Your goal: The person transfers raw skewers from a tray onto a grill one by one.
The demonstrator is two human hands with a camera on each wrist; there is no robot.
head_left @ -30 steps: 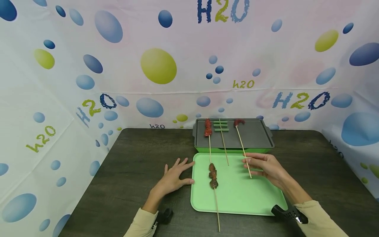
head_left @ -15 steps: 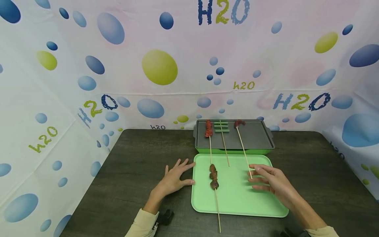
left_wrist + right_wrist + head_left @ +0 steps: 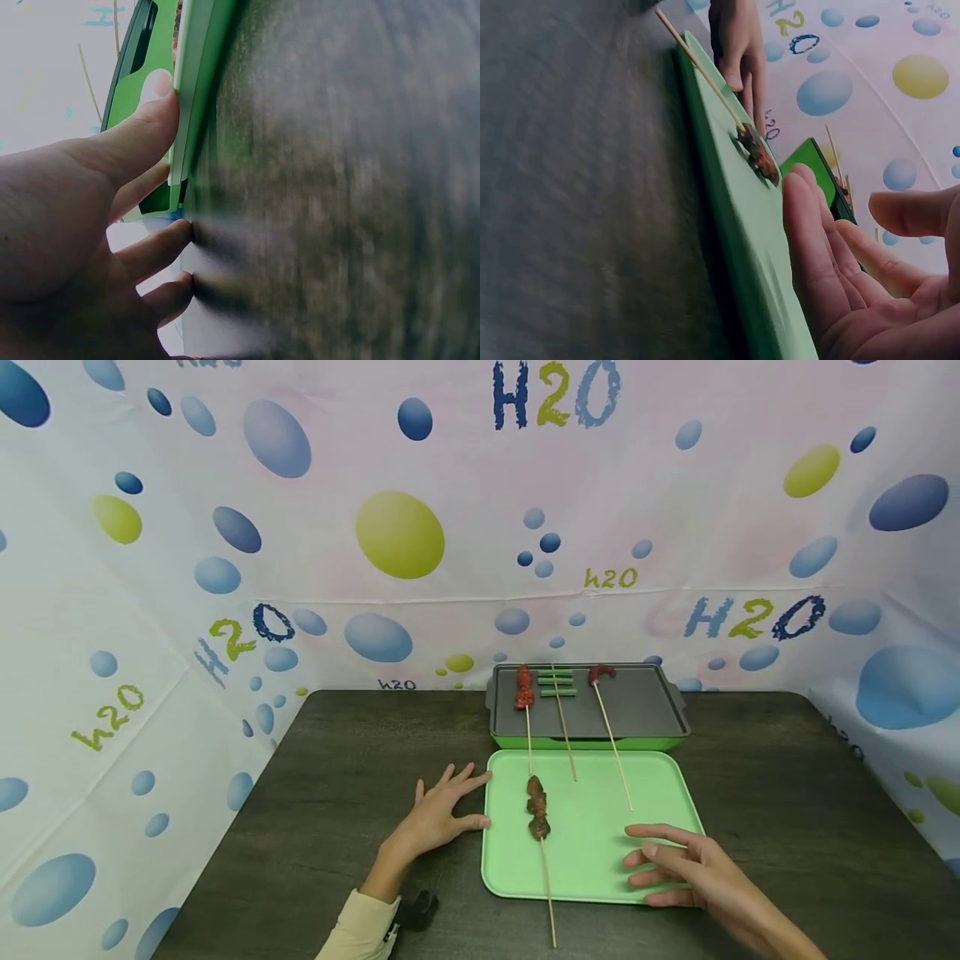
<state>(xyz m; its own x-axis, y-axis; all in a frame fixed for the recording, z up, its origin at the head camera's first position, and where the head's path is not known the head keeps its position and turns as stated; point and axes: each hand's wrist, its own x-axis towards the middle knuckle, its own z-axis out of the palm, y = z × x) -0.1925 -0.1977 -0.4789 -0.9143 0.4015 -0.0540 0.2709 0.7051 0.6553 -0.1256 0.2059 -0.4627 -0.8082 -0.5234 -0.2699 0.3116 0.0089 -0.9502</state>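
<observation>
My left hand (image 3: 435,817) rests at the left edge of a light green tray (image 3: 600,868), fingers spread, thumb and forefinger touching the rim. In the left wrist view the thumb (image 3: 154,112) lies against the tray's side. My right hand (image 3: 686,868) hovers over the tray's right front part, fingers loosely bent, holding nothing. A brown meat skewer (image 3: 537,810) lies on the tray's left side, its stick reaching past the front edge. Behind, a grey griddle (image 3: 637,706) bears a red meat skewer (image 3: 524,687), a green vegetable skewer (image 3: 557,682) and a skewer with a curled dark red piece (image 3: 600,673).
The sticks of the griddle's skewers hang forward over the tray. Both tray and griddle stand on a dark wooden table (image 3: 360,743). A patterned cloth backdrop (image 3: 465,552) rises right behind the table and along its sides.
My right hand has let go of the stick of the curled-piece skewer and drawn back toward the tray's front right. The left hand has stayed at the tray's edge.
</observation>
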